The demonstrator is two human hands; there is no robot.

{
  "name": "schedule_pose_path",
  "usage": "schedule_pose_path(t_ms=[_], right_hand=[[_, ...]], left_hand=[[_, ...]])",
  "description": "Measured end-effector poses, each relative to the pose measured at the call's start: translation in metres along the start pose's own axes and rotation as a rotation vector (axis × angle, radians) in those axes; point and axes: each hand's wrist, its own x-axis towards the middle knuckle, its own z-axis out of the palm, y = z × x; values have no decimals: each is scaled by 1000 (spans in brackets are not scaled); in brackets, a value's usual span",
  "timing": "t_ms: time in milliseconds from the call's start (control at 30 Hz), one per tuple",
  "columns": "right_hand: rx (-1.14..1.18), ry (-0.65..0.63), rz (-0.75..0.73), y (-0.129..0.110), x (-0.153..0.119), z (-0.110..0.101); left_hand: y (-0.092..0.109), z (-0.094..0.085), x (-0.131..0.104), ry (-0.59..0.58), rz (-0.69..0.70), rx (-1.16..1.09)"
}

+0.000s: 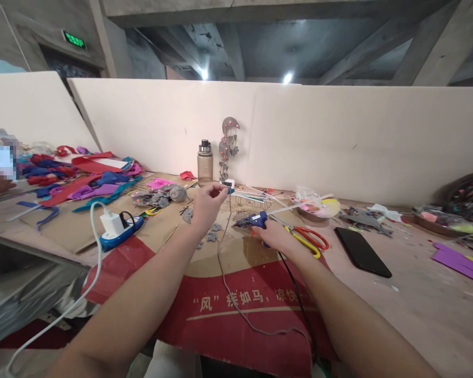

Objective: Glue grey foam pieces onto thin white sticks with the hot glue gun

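yarn hangs pinched in left hand, right hand gripping a glue gun

10 o'clock: bottle, upright before the pale board | 9: strips, red, blue, purple, teal, heaped | 10, high: sign, lit green | 11 and 1, high: lamps, lit | 4: phone, screen dark, flat on bench | between 3 and 4, far out: purple sheet, touching yellow
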Motion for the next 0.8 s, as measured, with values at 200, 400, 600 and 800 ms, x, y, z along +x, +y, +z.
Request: schedule_pose_path(t_ms=[200, 400, 600, 800], right_hand=[[51, 138, -82, -40, -6, -10], [917, -50, 122, -73, -12, 8], [606, 72, 22, -68, -13, 1], [504, 161, -15, -72, -13, -6]], left_hand=[[12, 3, -13, -90, 333, 281], [15, 12, -26, -209, 385, 314], [18, 19, -30, -267, -57, 18], [20, 22, -29, -306, -218, -237]])
